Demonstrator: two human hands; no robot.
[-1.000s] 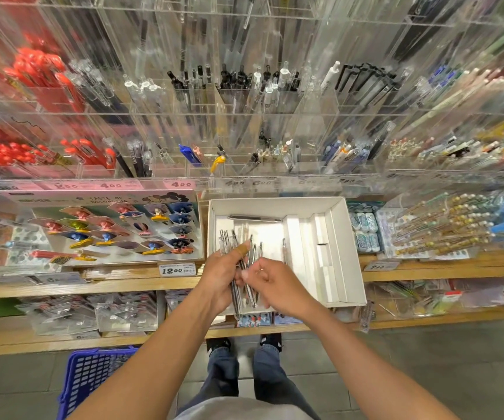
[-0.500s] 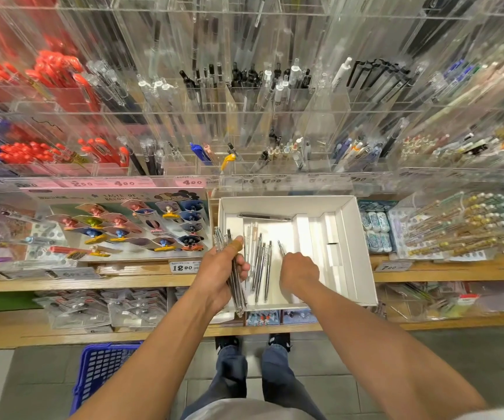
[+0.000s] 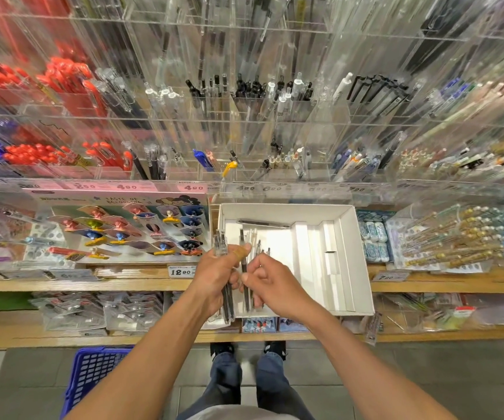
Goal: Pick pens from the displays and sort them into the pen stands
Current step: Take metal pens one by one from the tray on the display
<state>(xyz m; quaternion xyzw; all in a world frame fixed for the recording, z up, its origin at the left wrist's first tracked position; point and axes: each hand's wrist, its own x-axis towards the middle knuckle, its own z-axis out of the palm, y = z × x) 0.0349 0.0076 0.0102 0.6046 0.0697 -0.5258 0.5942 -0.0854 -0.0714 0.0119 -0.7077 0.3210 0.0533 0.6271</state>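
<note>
Over the near left corner of the white cardboard box (image 3: 353, 256) on the wooden shelf (image 3: 123, 277), the person's left hand (image 3: 214, 277) grips a bundle of clear-barrelled pens (image 3: 225, 274) — their long axes run nearly straight away from the body, clear ends poking out above the fingers toward the acrylic pen stands (image 3: 275, 140), dark lower ends jutting out below the heel of the hand past the box's front edge. The fingers are curled round the bundle and the thumb lies across its front, pressing it into the palm. Just beside it, the right hand (image 3: 270, 286) pinches a single dark pen (image 3: 243, 262) between thumb and forefinger; that pen stands parallel to the bundle, its upper end rising between the two hands, its lower part hidden behind the curled fingers. A few more pens (image 3: 260, 247) lie lengthwise on the box floor just beyond the right hand, and one dark pen (image 3: 263, 223) lies crosswise near the far wall. Both forearms reach forward from below, bare, wrists angled inward so the hands nearly touch. A blue basket (image 3: 93, 377) sits on the floor at the lower left.
</note>
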